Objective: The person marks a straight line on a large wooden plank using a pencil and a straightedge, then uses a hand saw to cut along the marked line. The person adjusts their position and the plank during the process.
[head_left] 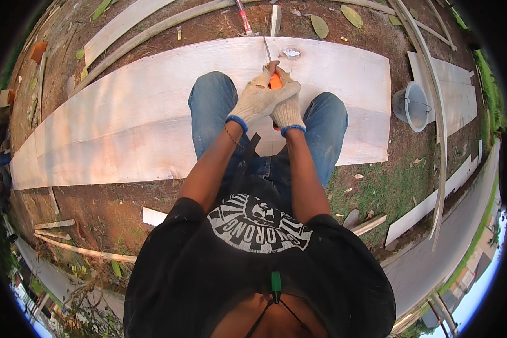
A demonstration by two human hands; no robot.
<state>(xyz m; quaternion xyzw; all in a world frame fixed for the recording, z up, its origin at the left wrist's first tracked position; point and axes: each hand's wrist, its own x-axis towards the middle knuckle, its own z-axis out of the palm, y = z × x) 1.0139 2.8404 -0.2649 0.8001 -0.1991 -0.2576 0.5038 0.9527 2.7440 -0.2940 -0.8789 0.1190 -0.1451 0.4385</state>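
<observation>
Both my hands wear cream knitted gloves with blue cuffs and come together between my knees. My left hand (257, 98) and my right hand (289, 104) are closed around the orange handle of a handsaw (275, 82), the left one partly over the right. The saw's thin blade shows nearly edge-on beyond my fingers, reaching toward the far edge of a large pale plywood sheet (141, 107). The sheet lies under my legs, with a knot hole beside the blade. Much of the handle is hidden by the gloves.
A red-handled tool (243, 18) lies just past the sheet's far edge, near a short wood block (275, 20). To the right stand a grey bucket (416, 106) and a long curved wood strip (440, 129). More plywood pieces (453, 93) and dry leaves lie on the soil.
</observation>
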